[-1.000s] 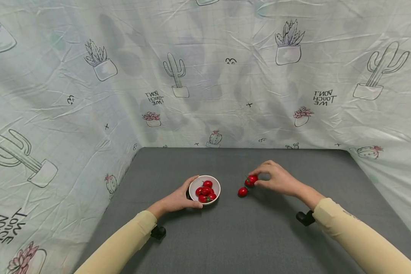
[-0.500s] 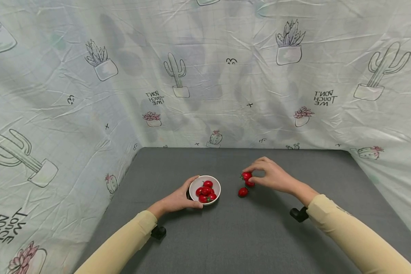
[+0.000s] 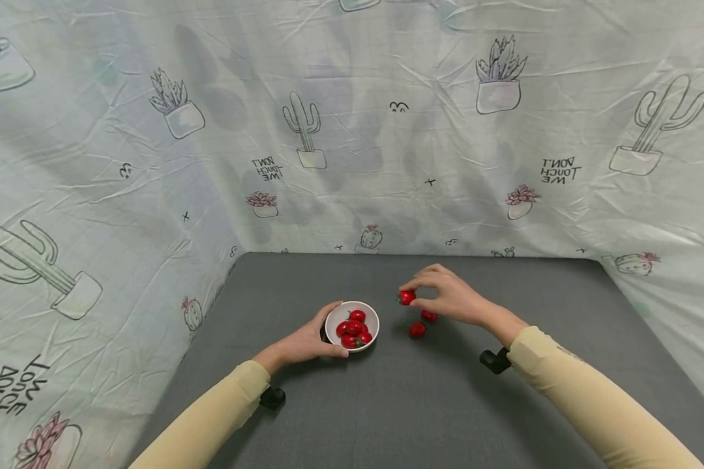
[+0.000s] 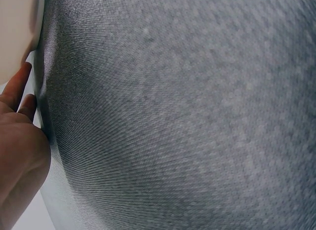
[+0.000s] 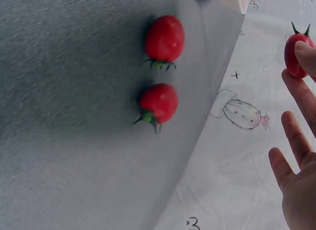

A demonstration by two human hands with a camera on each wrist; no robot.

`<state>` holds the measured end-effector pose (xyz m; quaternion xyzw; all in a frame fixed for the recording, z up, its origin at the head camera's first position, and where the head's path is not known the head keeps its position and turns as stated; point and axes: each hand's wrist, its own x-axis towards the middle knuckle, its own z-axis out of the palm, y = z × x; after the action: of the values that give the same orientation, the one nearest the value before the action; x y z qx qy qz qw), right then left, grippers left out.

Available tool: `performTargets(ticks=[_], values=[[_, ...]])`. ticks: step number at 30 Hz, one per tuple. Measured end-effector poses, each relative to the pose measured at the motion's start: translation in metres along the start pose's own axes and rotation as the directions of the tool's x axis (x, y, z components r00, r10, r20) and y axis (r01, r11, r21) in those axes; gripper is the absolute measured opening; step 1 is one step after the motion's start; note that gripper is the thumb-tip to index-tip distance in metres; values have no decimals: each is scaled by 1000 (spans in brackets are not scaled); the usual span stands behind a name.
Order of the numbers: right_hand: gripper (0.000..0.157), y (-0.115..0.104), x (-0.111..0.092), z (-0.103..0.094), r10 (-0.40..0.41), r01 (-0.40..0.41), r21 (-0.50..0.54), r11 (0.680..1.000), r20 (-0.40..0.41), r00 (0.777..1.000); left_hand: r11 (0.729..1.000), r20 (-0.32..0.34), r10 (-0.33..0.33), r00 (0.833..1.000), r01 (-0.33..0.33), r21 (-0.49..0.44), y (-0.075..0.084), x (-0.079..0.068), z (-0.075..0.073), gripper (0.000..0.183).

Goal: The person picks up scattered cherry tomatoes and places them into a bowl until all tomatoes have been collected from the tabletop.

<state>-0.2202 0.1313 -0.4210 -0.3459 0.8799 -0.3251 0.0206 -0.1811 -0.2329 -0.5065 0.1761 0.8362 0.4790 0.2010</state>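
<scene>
My right hand (image 3: 453, 298) pinches a red cherry tomato (image 3: 407, 298) between thumb and index finger, raised above the table. In the right wrist view this tomato (image 5: 293, 56) shows a green stem, and the other fingers spread apart from it. Two more cherry tomatoes, a nearer one (image 3: 418, 329) and a farther one (image 3: 429, 315), lie on the table below that hand. A white bowl (image 3: 331, 320) with several cherry tomatoes (image 3: 354, 327) inside stands to the left. Around its left side my left hand (image 3: 302, 342) grips it, thumb at the near side, fingers at the far side.
A dark grey cloth-covered table (image 3: 375, 410) lies under everything. Behind it and along the sides hangs a pale curtain (image 3: 352, 150) printed with cacti. Each wrist carries a small black camera mount, such as the right one (image 3: 495, 361).
My right hand has lifted a cherry tomato off the group and carried it left towards the bowl. That uncovers the farther tomato on the table. My left hand and the bowl stay in place.
</scene>
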Motion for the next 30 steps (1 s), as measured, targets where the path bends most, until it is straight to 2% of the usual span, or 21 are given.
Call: performTargets(ticks=[17, 30], values=[[32, -19, 42, 19, -5, 6, -8, 1000, 56, 998, 1000, -4, -25, 1000, 25, -2, 4, -2, 0, 108], [29, -29, 67, 34, -58, 59, -15, 998, 81, 995, 999, 11, -25, 1000, 25, -20, 3, -1, -1, 107]])
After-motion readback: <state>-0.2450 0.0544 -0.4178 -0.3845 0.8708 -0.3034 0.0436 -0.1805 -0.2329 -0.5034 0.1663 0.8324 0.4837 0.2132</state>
